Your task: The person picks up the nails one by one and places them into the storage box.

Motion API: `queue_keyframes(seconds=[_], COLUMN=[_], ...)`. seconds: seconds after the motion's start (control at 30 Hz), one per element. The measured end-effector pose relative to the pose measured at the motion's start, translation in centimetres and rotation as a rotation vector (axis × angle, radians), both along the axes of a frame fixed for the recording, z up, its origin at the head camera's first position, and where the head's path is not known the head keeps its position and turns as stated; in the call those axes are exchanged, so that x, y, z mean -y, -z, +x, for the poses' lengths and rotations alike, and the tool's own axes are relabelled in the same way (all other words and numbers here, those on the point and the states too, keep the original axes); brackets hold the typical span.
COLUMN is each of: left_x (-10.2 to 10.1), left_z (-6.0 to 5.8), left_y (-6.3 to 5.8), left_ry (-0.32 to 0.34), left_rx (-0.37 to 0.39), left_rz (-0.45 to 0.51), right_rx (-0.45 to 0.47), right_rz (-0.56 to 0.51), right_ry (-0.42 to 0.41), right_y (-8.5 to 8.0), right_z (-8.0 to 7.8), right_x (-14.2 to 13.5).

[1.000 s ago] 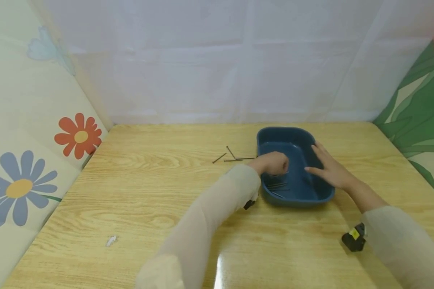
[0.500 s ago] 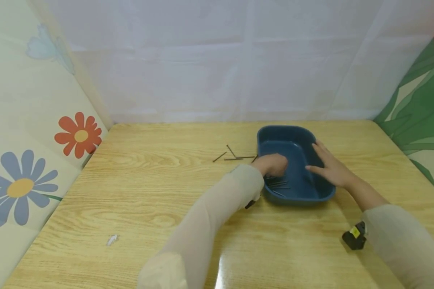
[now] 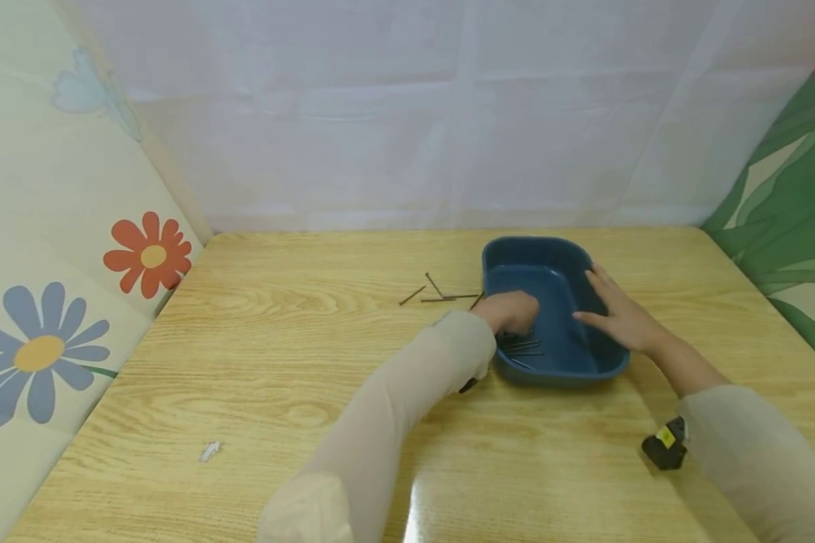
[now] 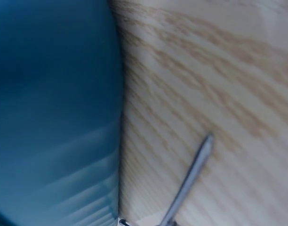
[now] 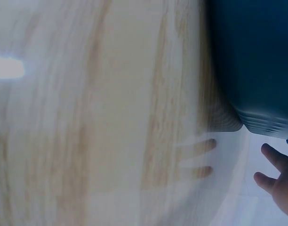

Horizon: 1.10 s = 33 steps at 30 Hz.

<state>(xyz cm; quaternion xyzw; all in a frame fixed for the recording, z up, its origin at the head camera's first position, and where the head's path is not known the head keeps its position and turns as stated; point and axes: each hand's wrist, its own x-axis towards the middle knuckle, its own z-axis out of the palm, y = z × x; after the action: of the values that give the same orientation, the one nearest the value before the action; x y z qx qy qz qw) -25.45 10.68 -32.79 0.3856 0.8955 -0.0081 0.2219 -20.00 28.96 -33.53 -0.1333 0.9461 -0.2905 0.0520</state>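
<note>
The thin dark nails (image 3: 523, 346) lie in several pieces inside the blue bin (image 3: 564, 379), near its left corner on the person's side; some loose nails (image 3: 438, 300) are scattered on the table (image 3: 299, 324), just left of the bin, and the left wrist view shows one nail lying apart from the bin wall. The left hand (image 3: 512, 311) is down inside the bin, its back turned upward; its fingertips are hidden, so I cannot tell whether they pinch a nail; the right hand (image 3: 616, 317) rests at the right rim with the fingers spread and the thumb pointing inward.

The nails look like metal, so I judge them light, stiff and not easily broken; being narrow and smooth, they could roll or slip between the fingers; the better hold is probably a pinch across the middle of the shaft, away from the pointed end. The bin seems to be plastic, light enough to slide; a steady hand on its rim should suffice.
</note>
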Motion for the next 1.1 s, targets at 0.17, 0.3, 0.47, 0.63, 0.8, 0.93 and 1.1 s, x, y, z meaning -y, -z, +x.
queue_keyframes(seconds=[0.17, 0.3, 0.47, 0.63, 0.8, 0.93, 1.1], left_x=[-0.1, 0.3, 1.3, 2.1, 2.5, 2.7, 2.9], left_z=[-0.1, -0.3, -0.8, -1.2, -1.4, -1.6, -1.6], left_y=[0.1, 0.2, 0.2, 0.1, -0.1, -0.2, -0.6], left_ry=[0.003, 0.063, 0.031, -0.103, -0.204, -0.262, -0.294], left_rx=[-0.003, -0.001, 0.127, 0.377, 0.587, 0.680, 0.739], left_rz=[0.001, 0.078, 0.339, 0.614, 0.809, 0.917, 0.960], right_rx=[0.001, 0.010, 0.019, 0.023, 0.025, 0.007, 0.000], right_rz=[0.006, 0.011, 0.015, 0.019, 0.022, 0.031, 0.041], right_ry=[0.005, 0.009, 0.017, 0.029, 0.032, 0.022, 0.014], right_y=[0.0, 0.0, -0.1, -0.1, -0.2, -0.2, -0.2], right_z=[0.0, 0.0, 0.1, 0.1, 0.1, 0.0, -0.1], right_x=[0.0, 0.1, 0.2, 0.3, 0.3, 0.2, 0.1])
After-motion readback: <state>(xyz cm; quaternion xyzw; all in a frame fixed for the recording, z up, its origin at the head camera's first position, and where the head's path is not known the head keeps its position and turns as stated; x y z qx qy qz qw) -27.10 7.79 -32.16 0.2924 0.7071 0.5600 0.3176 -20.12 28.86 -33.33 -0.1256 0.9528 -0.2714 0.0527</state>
